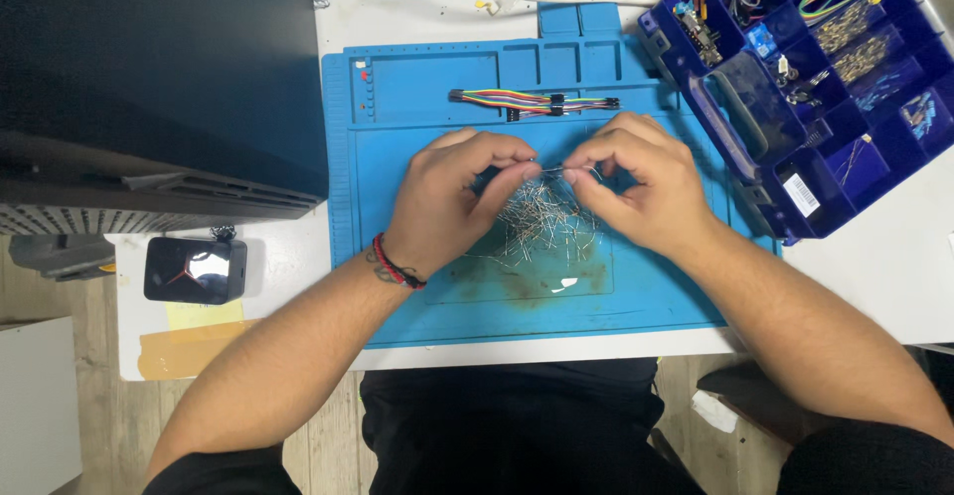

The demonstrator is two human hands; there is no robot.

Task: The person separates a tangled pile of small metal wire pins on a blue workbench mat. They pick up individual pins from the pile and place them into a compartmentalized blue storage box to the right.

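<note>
My left hand [452, 197] and my right hand [641, 182] meet over a blue work mat [467, 296], fingertips pinched together on a thin wire-legged component [555, 168] held between them. Just below the fingers lies a loose pile of several small metal-legged parts [542, 225] on the mat. A red and black cord band circles my left wrist. What kind of part the fingers hold is too small to tell.
A bundle of rainbow jumper wires [532, 101] lies on the mat behind the hands. A dark blue compartment box [795, 87] of small parts stands open at the right. A black case [149, 87] fills the left, with a small black device [194, 269] below it.
</note>
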